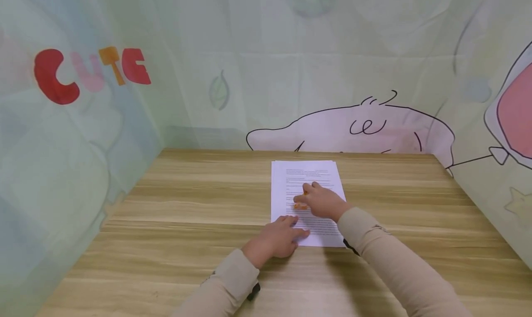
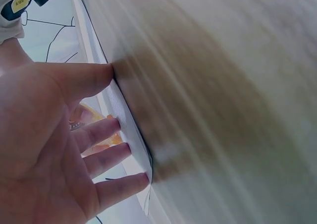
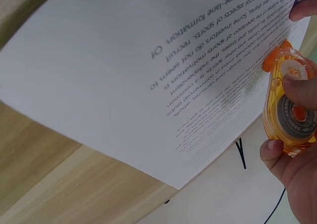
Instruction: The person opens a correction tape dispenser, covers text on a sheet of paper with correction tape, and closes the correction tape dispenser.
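A printed white sheet lies on the wooden table, seemingly with more paper under it. The left hand rests on its lower left part, fingers spread; in the left wrist view the left hand touches the paper with its fingertips. Over the middle of the text, the right hand holds an orange tape dispenser. The right wrist view shows the right hand pinching the clear orange dispenser between thumb and fingers, its orange tip close to the printed lines; whether it touches cannot be told.
The wooden table extends on all sides of the paper. A cloth backdrop with red letters and a cartoon figure stands behind the table and along its sides. Dark bands show at both wrists.
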Demonstrator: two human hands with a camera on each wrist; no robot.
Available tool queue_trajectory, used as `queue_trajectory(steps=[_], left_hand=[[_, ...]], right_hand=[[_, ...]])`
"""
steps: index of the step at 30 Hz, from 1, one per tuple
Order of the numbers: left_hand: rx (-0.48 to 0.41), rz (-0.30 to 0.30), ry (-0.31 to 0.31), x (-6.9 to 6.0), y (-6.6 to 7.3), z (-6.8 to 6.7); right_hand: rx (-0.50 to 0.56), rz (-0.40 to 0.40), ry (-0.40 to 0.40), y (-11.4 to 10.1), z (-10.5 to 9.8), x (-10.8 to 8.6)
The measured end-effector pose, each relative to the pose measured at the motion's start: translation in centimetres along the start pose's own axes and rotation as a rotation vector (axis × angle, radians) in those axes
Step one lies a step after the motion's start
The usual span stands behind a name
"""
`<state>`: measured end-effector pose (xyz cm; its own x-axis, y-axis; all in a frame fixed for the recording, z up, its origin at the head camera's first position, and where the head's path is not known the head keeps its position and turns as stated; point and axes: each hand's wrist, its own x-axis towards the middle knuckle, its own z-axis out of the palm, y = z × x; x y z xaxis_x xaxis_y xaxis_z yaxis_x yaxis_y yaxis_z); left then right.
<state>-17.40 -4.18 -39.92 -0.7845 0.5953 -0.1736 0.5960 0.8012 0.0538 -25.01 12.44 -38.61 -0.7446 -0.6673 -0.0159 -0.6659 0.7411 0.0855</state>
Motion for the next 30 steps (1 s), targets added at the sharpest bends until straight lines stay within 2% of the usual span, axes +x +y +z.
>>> queue_trajectory(steps=[10, 18, 21, 27, 30], left_hand=[[-0.021, -0.014, -0.012, 0.0, 0.1, 0.0], [-0.035, -0.025, -0.030, 0.0, 0.1, -0.1], [-0.033, -0.029, -0.026, 0.2, 0.0, 0.1], [-0.031, -0.037, -0.028, 0.4, 0.1, 0.2], [-0.029, -0.040, -0.033, 0.4, 0.0, 0.2]], right_hand=[[-0.013, -0.023, 0.049, 1.2, 0.4, -1.1], [-0.021, 0.004, 0.030, 1.8, 0.5, -2.0], [-0.002, -0.001, 0.078, 2.2, 0.9, -2.1], [0.200, 0.025, 0.265, 3.8, 1.9, -3.0], [0.260, 0.039, 0.303, 4.4, 1.8, -3.6]])
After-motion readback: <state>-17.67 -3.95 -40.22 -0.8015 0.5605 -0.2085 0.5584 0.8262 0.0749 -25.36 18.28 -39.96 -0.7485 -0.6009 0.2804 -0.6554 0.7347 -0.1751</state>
